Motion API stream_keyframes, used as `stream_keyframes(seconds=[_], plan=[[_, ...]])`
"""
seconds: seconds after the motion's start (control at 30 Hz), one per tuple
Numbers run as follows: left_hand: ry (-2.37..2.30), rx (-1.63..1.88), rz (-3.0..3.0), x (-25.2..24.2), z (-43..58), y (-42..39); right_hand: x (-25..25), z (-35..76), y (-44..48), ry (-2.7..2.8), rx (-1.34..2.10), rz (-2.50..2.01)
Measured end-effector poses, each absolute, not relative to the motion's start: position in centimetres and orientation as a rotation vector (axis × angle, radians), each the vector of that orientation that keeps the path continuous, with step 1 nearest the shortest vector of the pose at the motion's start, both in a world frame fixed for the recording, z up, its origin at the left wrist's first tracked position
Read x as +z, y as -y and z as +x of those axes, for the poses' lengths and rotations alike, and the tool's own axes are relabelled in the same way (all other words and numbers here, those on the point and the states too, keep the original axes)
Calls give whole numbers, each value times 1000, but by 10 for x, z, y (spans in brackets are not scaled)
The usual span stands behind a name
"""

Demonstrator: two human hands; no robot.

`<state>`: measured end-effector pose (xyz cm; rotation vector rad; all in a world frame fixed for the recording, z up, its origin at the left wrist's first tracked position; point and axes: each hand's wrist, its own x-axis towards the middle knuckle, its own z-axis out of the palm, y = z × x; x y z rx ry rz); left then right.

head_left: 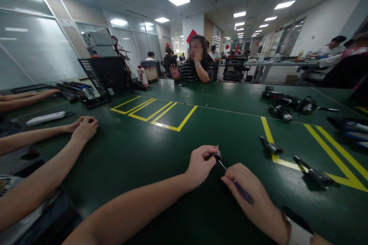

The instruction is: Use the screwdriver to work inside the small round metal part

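My left hand point(199, 164) is closed in a pinch on a small dark metal cylinder part point(217, 156), held just above the green table point(149, 149). My right hand point(248, 191) is closed round a purple-handled screwdriver point(240, 189). Its thin shaft points up-left and its tip touches the cylinder part. Both hands sit near the table's front middle, close together.
A co-worker's clasped hands point(83, 126) rest at the left beside a white tool point(47, 118). Dark cylindrical tools point(270, 146) point(314, 174) lie on yellow tape lines at the right, with several more point(287, 105) farther back. A black computer case point(105, 76) stands back left. A seated person point(197, 65) faces me across the table.
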<state>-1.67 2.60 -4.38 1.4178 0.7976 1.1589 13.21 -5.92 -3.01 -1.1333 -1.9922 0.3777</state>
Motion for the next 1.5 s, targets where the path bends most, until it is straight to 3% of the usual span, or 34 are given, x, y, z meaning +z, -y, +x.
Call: stream_keyframes(seconds=[1.27, 1.5], plan=[[-839, 1116, 1292, -34, -14, -25, -26, 132, 63, 1988, 412, -1130], [-972, 1243, 1172, -45, -22, -48, -25, 132, 60, 1879, 466, -1160]])
